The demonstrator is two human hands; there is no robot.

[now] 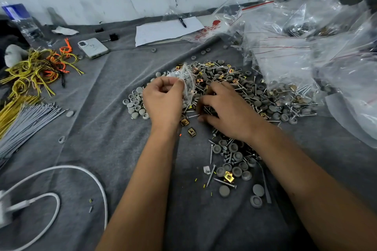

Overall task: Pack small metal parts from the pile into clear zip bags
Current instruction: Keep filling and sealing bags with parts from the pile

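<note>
Left hand (163, 98) pinches the clear bag (188, 85) upright just left of the right hand (222, 108), whose curled fingers gather screws (206, 111) from the pile (255, 91); bag mouth hidden.

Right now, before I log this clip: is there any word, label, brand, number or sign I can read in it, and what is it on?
No text here can be read.
Red print on the white plastic bag: too blurred to read.
Blue label on the water bottle: blurred, no words legible.
Sheet of paper under the pen: faint marks only, unreadable.
Back of the phone: no brand mark discernible.
</note>
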